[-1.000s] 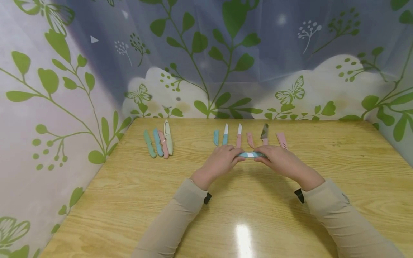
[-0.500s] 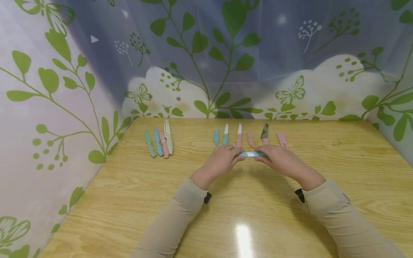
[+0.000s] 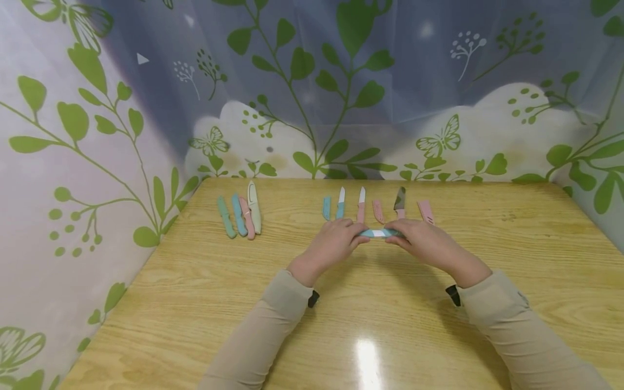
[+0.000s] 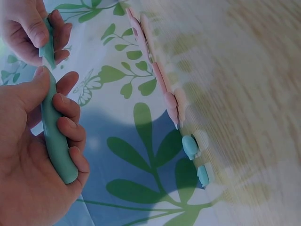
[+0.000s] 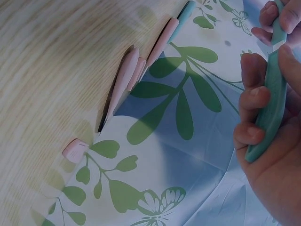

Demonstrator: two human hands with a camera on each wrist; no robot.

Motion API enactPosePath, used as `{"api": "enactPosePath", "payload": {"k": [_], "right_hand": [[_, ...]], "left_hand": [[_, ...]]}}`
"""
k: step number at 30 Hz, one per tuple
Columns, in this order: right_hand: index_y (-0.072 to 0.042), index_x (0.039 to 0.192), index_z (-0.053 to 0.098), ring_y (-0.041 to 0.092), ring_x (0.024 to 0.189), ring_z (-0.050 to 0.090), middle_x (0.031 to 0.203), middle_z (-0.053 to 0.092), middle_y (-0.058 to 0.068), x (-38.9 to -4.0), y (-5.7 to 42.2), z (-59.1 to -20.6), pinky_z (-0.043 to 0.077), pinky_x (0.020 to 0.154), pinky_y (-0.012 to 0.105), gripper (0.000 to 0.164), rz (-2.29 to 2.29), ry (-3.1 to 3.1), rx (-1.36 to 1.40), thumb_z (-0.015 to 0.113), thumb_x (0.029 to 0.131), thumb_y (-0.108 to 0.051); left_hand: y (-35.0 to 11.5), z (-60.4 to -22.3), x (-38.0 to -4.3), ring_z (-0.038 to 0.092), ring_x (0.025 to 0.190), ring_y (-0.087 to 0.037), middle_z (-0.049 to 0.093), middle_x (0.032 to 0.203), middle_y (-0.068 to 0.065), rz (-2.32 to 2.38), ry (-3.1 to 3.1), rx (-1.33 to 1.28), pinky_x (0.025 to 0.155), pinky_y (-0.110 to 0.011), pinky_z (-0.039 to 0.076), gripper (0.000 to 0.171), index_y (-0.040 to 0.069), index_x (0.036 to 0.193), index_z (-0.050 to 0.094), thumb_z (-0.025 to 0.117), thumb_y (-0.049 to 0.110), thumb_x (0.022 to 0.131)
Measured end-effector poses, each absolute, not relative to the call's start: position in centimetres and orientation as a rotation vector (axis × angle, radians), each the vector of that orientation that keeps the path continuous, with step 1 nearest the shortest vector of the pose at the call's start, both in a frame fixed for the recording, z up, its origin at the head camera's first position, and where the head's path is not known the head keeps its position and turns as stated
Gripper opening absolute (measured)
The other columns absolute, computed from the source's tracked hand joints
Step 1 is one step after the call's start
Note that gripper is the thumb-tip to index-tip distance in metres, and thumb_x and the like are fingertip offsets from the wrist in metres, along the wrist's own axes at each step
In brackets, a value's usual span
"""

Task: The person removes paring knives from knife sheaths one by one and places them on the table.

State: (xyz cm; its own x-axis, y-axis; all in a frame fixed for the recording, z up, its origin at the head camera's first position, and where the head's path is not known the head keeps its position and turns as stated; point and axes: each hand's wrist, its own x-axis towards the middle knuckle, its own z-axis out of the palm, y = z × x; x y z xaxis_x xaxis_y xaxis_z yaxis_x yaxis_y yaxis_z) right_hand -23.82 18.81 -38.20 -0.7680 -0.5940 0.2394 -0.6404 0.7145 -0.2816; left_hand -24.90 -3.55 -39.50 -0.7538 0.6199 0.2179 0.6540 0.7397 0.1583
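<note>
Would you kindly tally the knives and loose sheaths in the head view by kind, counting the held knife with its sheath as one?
Sheathed knives: 4
Bare knives: 3
Loose sheaths: 3
Partly sheathed knife between left hand and right hand: 1
Total: 11

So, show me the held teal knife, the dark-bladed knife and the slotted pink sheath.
Held teal knife (image 3: 378, 233), head view: white blade.
Dark-bladed knife (image 3: 400, 199), head view: blade.
Slotted pink sheath (image 3: 425, 210), head view: flat middle.

The held knife (image 4: 57, 136) was teal with a white blade (image 3: 378, 233), the desk (image 3: 185, 314) yellowish wood-grained, the sleeves (image 3: 258, 336) beige, the backdrop (image 3: 414, 92) blue and white with green leaves (image 3: 301, 64).
</note>
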Motion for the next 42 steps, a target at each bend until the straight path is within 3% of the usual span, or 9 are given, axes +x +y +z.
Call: {"api": "enactPosePath", "payload": {"k": [27, 42], "right_hand": [[0.002, 0.112, 0.066, 0.010, 0.073, 0.059, 0.091, 0.069, 0.008, -24.44, 18.96, -38.29, 0.050, 0.063, 0.029, 0.024, 0.530, -2.794, 1.008, 0.064, 0.093, -0.014], [-0.002, 0.110, 0.065, 0.007, 0.068, 0.050, 0.086, 0.066, 0.002, -24.45, 19.49, -38.36, 0.045, 0.061, 0.027, 0.020, 0.571, -2.824, 1.000, 0.064, 0.093, -0.013]], "left_hand": [[-3.83, -39.44, -25.27, 0.064, 0.094, -0.018, 0.068, 0.102, -0.002, -0.391, -2.792, -1.030, 0.085, -0.035, 0.050, 0.029, 0.014, 0.120, 0.065, 0.054, 0.032, 0.099], [-3.87, -39.53, -25.29, 0.064, 0.094, -0.018, 0.068, 0.103, -0.002, -0.313, -2.802, -1.006, 0.086, -0.037, 0.050, 0.033, 0.015, 0.121, 0.065, 0.051, 0.036, 0.100]]}}
